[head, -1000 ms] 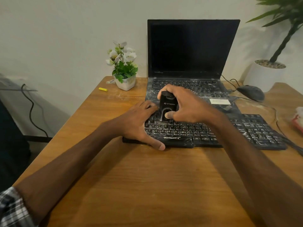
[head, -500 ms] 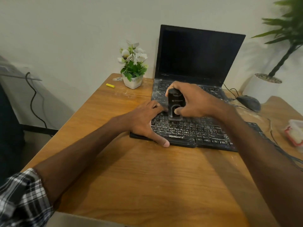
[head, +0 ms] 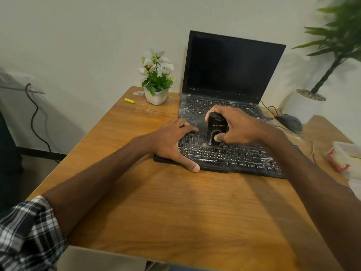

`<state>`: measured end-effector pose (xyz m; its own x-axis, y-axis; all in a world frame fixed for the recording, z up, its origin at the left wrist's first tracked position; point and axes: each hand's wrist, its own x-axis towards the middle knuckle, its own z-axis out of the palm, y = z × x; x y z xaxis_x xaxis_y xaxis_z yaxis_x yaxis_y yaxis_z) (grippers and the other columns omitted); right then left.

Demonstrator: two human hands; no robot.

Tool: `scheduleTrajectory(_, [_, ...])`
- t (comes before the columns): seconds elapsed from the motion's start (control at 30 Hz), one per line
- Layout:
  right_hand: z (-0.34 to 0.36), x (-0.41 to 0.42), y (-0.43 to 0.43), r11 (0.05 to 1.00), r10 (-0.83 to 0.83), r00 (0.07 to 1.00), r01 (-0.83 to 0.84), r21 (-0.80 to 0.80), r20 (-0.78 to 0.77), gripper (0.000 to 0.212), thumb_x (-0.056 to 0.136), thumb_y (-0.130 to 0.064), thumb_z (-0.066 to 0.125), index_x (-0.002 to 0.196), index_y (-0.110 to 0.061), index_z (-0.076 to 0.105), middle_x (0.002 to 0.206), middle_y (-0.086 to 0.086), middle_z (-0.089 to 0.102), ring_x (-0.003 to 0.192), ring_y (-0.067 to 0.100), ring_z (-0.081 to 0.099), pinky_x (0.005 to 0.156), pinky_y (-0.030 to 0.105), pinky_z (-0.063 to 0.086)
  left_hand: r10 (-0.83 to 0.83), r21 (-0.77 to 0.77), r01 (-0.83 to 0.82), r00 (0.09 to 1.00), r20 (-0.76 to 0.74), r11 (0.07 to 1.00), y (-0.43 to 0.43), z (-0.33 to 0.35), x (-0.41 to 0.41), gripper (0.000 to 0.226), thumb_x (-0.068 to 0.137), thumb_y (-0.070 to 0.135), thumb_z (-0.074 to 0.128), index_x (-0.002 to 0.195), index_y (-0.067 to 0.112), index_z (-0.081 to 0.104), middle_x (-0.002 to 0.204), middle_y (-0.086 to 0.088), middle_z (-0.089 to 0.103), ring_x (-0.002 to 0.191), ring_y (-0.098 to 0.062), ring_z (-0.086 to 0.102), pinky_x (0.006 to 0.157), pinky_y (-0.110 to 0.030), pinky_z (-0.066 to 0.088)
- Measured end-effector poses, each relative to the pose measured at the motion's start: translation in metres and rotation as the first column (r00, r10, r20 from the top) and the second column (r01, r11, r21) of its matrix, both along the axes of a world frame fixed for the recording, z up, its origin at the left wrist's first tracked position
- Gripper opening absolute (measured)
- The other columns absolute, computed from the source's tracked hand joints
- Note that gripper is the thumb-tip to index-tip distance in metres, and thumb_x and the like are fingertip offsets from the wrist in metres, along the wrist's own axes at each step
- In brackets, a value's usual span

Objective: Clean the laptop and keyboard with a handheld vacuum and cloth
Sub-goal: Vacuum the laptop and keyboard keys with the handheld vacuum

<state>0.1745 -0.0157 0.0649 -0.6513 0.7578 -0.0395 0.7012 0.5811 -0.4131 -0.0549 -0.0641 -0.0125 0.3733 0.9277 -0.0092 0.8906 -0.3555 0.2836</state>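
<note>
A black external keyboard [head: 230, 156], streaked with white dust, lies on the wooden desk in front of an open black laptop [head: 232, 71] whose own keys are dusty too. My right hand [head: 240, 126] grips a small black handheld vacuum [head: 215, 129] that stands upright on the upper rows of the keyboard. My left hand [head: 172, 141] rests on the keyboard's left end, fingers on the keys and thumb stretched along its front edge. No cloth shows plainly.
A white pot of white flowers [head: 157, 83] stands left of the laptop, with a yellow stick [head: 129, 100] beside it. A black mouse [head: 289, 122] with its cable lies to the right. A plastic container [head: 345, 157] sits at the right edge, a potted plant [head: 320, 75] behind.
My head has shifted, so the desk now sits further right and lower in view. The vacuum has slid slightly along the keyboard in my right hand. My left hand stays on the keyboard's left end.
</note>
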Motion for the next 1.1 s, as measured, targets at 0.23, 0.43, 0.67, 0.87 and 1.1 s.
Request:
scheduleTrajectory(0.23, [0.015,-0.007,0.0,0.997,0.015,0.999,-0.018,0.077,0.041,0.061,0.076,-0.002,0.079,0.125,-0.022,0.05,0.111,-0.002,0.059,0.1,0.016,0.061,0.076,0.03,0.059,-0.006,0.005,0.006,1.0,0.008,1.0,-0.001,0.0,-0.001,0.131,0.051,0.096,0.066,0.159,0.032,0.027,0.137,0.014,0.028,0.131,-0.012,0.028,0.113,-0.034,0.031])
scheduleTrajectory(0.43, [-0.005,-0.001,-0.008,1.0,-0.001,0.994,0.002,0.009,-0.108,0.061,0.078,-0.001,0.078,0.127,-0.022,0.05,0.117,-0.001,0.059,0.102,0.016,0.063,0.074,0.031,0.062,0.002,0.001,-0.002,1.0,0.006,1.0,0.0,-0.001,0.0,0.135,0.047,0.099,0.061,0.159,0.031,0.028,0.139,0.013,0.03,0.13,-0.011,0.029,0.111,-0.032,0.031])
scheduleTrajectory(0.67, [-0.003,0.036,0.003,0.998,-0.063,0.997,0.063,0.001,-0.033,0.064,0.077,-0.006,0.081,0.129,-0.024,0.049,0.12,0.001,0.059,0.108,0.021,0.062,0.088,0.041,0.059,-0.002,-0.008,0.002,1.0,0.002,1.0,0.002,-0.002,-0.001,0.134,0.045,0.102,0.06,0.158,0.037,0.027,0.14,0.012,0.031,0.13,-0.011,0.029,0.112,-0.036,0.033])
scheduleTrajectory(0.87, [0.005,0.037,0.002,0.991,-0.089,0.996,0.091,0.101,-0.022,0.063,0.075,-0.003,0.081,0.127,-0.022,0.05,0.114,-0.001,0.06,0.102,0.016,0.062,0.076,0.026,0.057,0.0,-0.007,0.0,1.0,-0.004,1.0,0.002,-0.002,-0.001,0.135,0.045,0.104,0.058,0.158,0.037,0.026,0.141,0.011,0.032,0.129,-0.011,0.029,0.11,-0.034,0.033])
scheduleTrajectory(1.1, [-0.011,0.051,0.0,0.994,-0.103,0.986,0.107,0.02,-0.131,0.061,0.077,-0.002,0.081,0.125,-0.025,0.051,0.118,0.0,0.06,0.103,0.019,0.065,0.08,0.037,0.062,0.002,-0.001,-0.002,1.0,-0.002,1.0,0.002,-0.002,-0.001,0.133,0.046,0.102,0.058,0.158,0.037,0.027,0.142,0.011,0.033,0.129,-0.01,0.03,0.107,-0.032,0.031])
